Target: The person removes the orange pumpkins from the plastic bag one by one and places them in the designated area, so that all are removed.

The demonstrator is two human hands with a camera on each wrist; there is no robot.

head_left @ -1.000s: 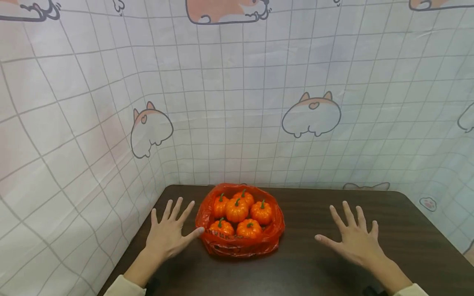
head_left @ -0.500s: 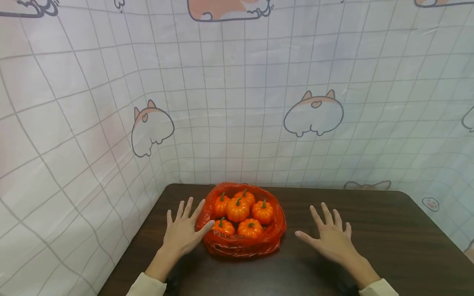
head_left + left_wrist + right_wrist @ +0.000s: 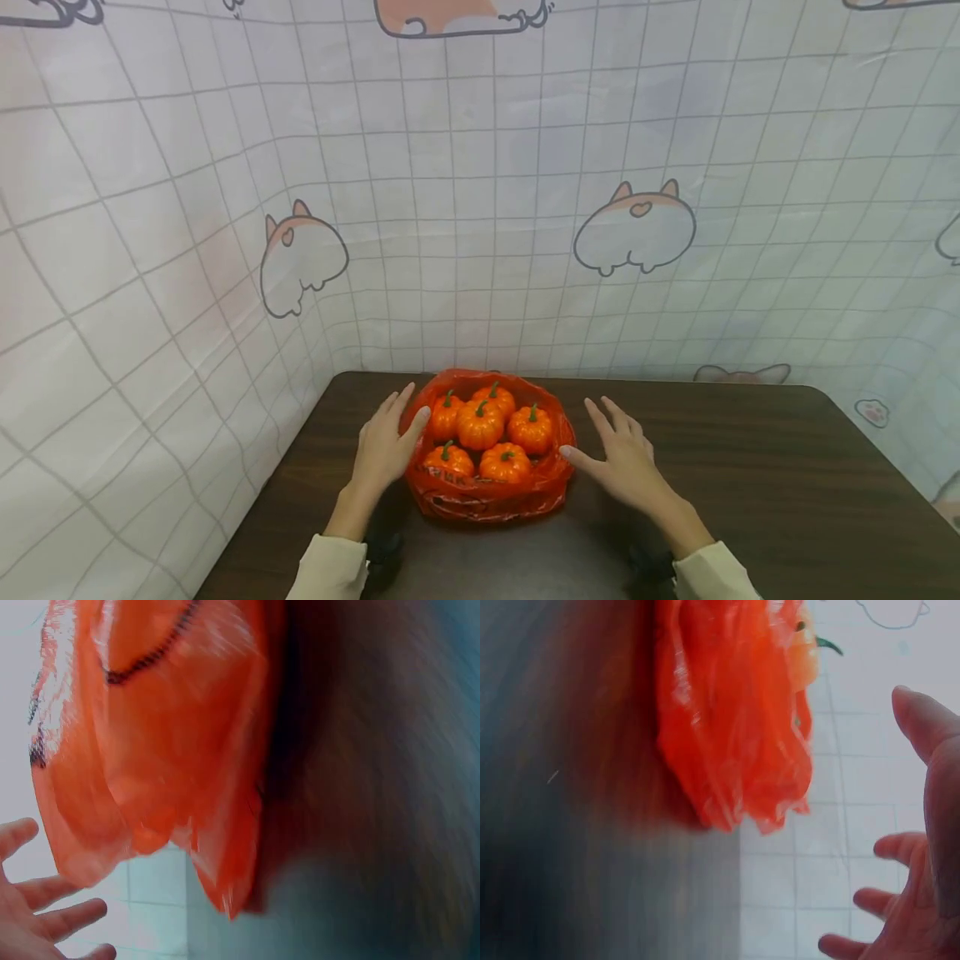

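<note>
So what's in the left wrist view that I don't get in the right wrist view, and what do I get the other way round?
Only the left wrist view: the left hand and black print on the red bag.

Only the right wrist view: the right hand, part of an orange pumpkin with its green stem, and part of an outlined drawing.

Both: the red bag, the dark, blurred tabletop and the pale gridded wall covering.

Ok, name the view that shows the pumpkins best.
The head view: it looks down on six pumpkins in the red bag. The right wrist view catches only a bit of pumpkin and a stem; the left wrist view shows the bag, no clear pumpkin.
</note>
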